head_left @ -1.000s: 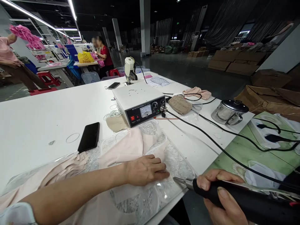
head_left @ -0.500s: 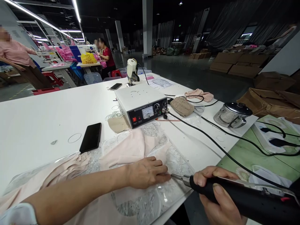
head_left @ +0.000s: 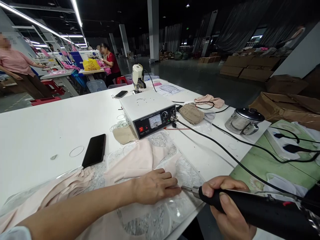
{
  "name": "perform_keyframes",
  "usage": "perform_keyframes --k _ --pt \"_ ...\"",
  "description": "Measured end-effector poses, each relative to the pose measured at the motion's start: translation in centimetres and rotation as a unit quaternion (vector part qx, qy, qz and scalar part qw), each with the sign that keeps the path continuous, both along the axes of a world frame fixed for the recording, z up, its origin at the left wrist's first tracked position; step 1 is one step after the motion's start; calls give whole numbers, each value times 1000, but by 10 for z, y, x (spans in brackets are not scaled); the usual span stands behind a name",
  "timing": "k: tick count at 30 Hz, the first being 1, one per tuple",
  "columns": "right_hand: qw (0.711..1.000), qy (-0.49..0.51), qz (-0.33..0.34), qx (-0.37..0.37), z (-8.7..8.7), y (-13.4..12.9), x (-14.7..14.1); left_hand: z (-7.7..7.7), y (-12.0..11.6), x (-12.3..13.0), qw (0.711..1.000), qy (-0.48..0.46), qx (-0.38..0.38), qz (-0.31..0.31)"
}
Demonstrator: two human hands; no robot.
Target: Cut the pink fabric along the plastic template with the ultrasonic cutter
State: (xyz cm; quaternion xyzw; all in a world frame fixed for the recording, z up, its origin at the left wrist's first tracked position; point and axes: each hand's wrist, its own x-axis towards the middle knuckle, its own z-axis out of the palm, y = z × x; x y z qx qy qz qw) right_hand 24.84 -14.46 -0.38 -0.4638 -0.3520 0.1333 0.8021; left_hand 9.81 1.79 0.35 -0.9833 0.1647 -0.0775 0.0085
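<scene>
My left hand (head_left: 156, 186) presses down on pale pink fabric (head_left: 135, 160), its fingers curled and close together. The fabric lies on a clear plastic sheet (head_left: 188, 170) with a mottled grey look. My right hand (head_left: 228, 203) is wrapped around the black handle of a handheld ultrasonic welder (head_left: 265, 210). Its thin metal tip touches or nearly touches the work beside my left fingertips. A black cable runs near it to a control box (head_left: 152, 123) with a dial and a red switch. More pale pink strips (head_left: 72, 183) lie left of my forearm.
A black phone (head_left: 94, 150) lies left of the fabric. Behind are a cardboard pattern piece (head_left: 192, 114), a lidded glass mug (head_left: 243, 121), a second phone (head_left: 121, 94) and a cream-coloured handheld machine (head_left: 138, 76). A power strip (head_left: 281, 143) sits at right. Two people work at sewing machines far left.
The view has shifted slightly, so the table's contents sit a little further left. Both hands keep nearly the same place on the work, with the welder's tip still by my left fingers.
</scene>
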Motion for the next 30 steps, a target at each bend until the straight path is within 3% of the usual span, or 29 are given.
perform_keyframes --k 19,30 --pt "1000 -5 -3 -12 7 -7 -2 -3 3 -6 1000 0 -9 22" --pt "1000 23 11 8 2 5 0 -1 2 -5 1000 -6 -6 22"
